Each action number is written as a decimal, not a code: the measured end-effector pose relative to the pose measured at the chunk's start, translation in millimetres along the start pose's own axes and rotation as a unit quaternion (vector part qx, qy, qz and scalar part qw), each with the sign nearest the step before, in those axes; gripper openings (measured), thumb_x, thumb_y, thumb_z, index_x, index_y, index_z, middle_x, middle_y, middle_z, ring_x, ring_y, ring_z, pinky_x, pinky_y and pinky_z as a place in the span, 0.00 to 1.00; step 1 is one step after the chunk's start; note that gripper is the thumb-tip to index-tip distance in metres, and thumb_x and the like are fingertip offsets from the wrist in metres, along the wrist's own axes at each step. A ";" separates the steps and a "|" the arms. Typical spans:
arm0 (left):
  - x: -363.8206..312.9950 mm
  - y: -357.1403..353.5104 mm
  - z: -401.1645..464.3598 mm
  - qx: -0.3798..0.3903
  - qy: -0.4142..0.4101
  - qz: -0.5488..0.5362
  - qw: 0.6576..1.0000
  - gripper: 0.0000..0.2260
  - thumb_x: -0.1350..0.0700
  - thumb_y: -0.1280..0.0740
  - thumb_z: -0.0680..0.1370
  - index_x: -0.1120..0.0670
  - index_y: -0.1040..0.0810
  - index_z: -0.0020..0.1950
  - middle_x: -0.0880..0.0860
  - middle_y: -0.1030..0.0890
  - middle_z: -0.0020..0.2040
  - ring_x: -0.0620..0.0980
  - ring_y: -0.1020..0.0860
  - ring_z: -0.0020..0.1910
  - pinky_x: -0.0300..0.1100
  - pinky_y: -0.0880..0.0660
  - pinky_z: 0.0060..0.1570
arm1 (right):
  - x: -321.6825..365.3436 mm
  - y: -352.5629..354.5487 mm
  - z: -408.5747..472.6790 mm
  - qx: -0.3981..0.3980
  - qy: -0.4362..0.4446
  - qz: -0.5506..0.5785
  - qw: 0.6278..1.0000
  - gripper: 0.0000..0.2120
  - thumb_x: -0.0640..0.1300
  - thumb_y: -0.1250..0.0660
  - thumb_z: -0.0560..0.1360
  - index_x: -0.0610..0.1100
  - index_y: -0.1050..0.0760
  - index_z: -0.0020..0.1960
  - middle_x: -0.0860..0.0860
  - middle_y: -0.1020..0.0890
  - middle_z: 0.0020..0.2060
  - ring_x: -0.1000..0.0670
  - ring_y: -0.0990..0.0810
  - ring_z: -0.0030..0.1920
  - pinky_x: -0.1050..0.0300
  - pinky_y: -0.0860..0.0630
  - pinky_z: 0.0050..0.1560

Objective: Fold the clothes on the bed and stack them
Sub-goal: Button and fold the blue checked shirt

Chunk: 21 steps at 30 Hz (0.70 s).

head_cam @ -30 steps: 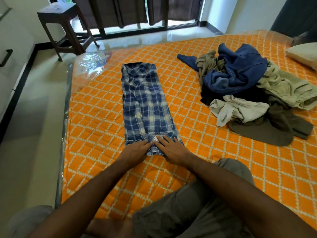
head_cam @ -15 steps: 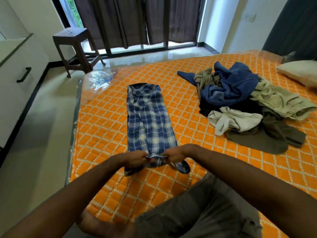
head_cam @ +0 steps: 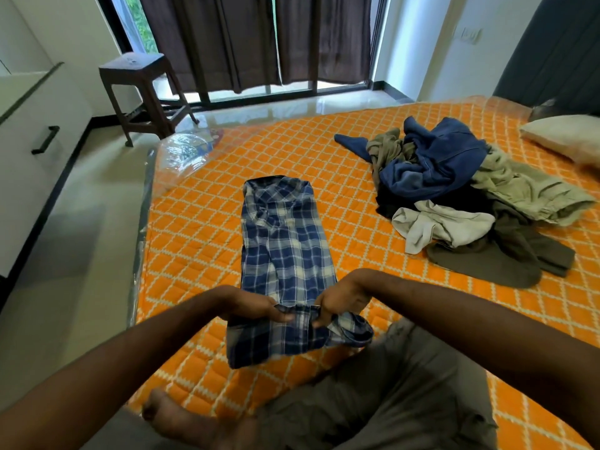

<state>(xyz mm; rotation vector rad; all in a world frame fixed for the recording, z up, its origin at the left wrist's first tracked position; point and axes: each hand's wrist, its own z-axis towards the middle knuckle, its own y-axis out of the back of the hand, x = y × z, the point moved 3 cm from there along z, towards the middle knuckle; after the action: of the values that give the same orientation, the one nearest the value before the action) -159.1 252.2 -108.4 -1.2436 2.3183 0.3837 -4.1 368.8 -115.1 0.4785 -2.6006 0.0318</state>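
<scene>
Fingers: the fingers [head_cam: 285, 316] of both hands are curled and pinched on the near hem of the plaid shirt [head_cam: 285, 251], lifting that end off the bed [head_cam: 201, 241].
Left hand: the left hand [head_cam: 250, 305] grips the hem's left part, thumb on top of the cloth.
Right hand: the right hand [head_cam: 341, 300] grips the hem's right part; a loose loop of cloth hangs below it.
Shirt position: it lies as a narrow strip in front of the person, collar end at the far side and flat on the bed, hem end raised at the hands.
Long axis: it runs straight away from the person, near to far, so the collar lies directly ahead of the fingers.
Key relation: judging by the grip, the hem would be carried forward along that axis onto the flat part; both hands are equally near and share the hem.
Risk: the hanging loop under the right hand may bunch inside the fold.
Remaining clothes: an unfolded pile [head_cam: 461, 196] lies to the right, well apart from the shirt; no stack is visible yet.
</scene>
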 end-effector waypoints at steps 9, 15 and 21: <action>-37.5 91.4 -1.0 -0.064 0.011 0.013 0.998 0.23 0.41 0.34 0.79 0.59 0.22 0.63 0.57 0.16 0.57 0.58 0.17 0.55 0.52 0.21 0.57 | 36.2 98.1 1.1 -0.045 -0.048 0.012 0.998 0.22 0.46 0.35 0.83 0.41 0.33 0.75 0.44 0.34 0.76 0.35 0.33 0.73 0.37 0.34 0.73; -34.7 136.3 30.1 -0.093 0.024 -0.002 0.995 0.22 0.40 0.33 0.78 0.56 0.22 0.61 0.57 0.17 0.58 0.57 0.17 0.55 0.49 0.20 0.54 | 46.1 145.0 30.5 -0.060 -0.087 -0.034 0.994 0.05 0.46 0.34 0.82 0.46 0.25 0.49 0.49 0.27 0.46 0.44 0.28 0.45 0.46 0.27 0.54; -17.8 168.5 69.1 -0.126 0.043 0.045 0.990 0.31 0.37 0.33 0.77 0.55 0.30 0.72 0.52 0.29 0.72 0.55 0.28 0.68 0.49 0.31 0.69 | 43.4 173.6 74.2 -0.042 -0.092 -0.069 0.992 0.14 0.49 0.31 0.80 0.45 0.25 0.63 0.47 0.27 0.62 0.42 0.28 0.60 0.43 0.29 0.64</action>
<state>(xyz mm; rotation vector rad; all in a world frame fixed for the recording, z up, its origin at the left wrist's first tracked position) -272.4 388.5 -154.1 -1.2963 2.4635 0.6841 -133.1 509.4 -148.6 0.6572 -2.7262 -0.1764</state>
